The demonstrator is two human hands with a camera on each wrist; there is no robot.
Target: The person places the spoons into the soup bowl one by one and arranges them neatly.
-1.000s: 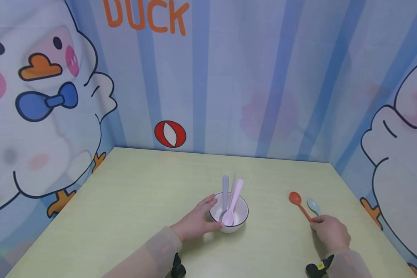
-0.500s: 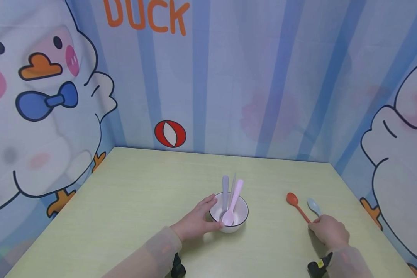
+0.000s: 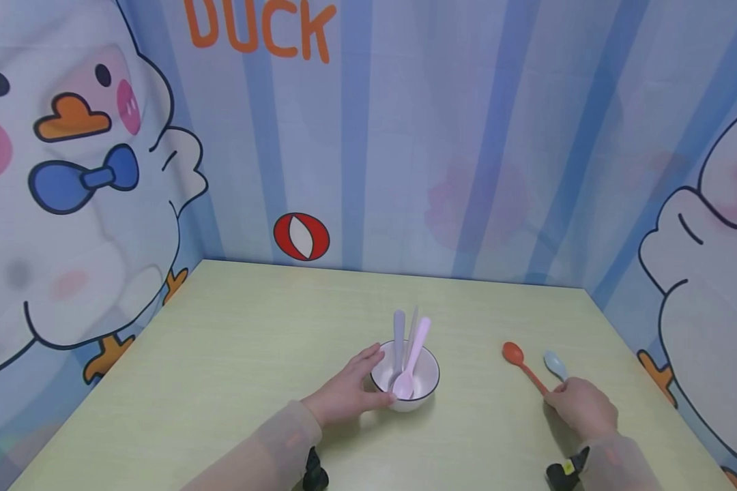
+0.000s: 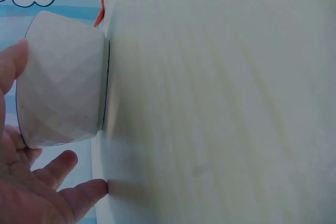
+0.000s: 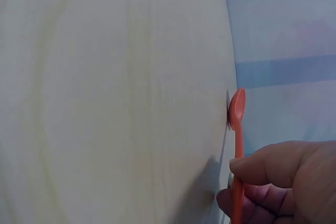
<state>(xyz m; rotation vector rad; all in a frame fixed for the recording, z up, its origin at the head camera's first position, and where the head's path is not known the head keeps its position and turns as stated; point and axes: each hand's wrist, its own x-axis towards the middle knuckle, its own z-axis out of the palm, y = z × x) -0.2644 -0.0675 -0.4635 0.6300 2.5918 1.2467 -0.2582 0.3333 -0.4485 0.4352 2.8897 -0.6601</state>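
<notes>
While I watch from the head camera, the white bowl (image 3: 405, 378) sits near the middle of the pale green table (image 3: 233, 354), and it holds three spoons: a pink spoon (image 3: 410, 361) with its scoop down at the near wall, a lilac spoon (image 3: 398, 334) beside it, and a thin grey handle (image 3: 413, 326) between the two, all leaning out over the far rim. I see my left hand (image 3: 350, 392) laid against the bowl's left side, fingers loosely curved along the wall and thumb near the rim; they cup it rather than clamp it.

To the right, well apart from the bowl, my right hand (image 3: 580, 406) pinches the handle end of an orange spoon (image 3: 522, 365). It is a slim, matte, one-colour plastic piece with a small oval scoop pointing away from me and to the left. Whether that scoop touches the table I cannot tell from up here. A pale blue spoon (image 3: 554, 363) lies on the table just beside it, untouched.

From the left wrist camera I get what the head view hides: the bowl's outer wall (image 4: 63, 82) is faceted in a diamond pattern, with a dark line at the rim. On the right wrist camera, thumb and curled fingers (image 5: 273, 166) close on the orange handle (image 5: 237, 129).
</notes>
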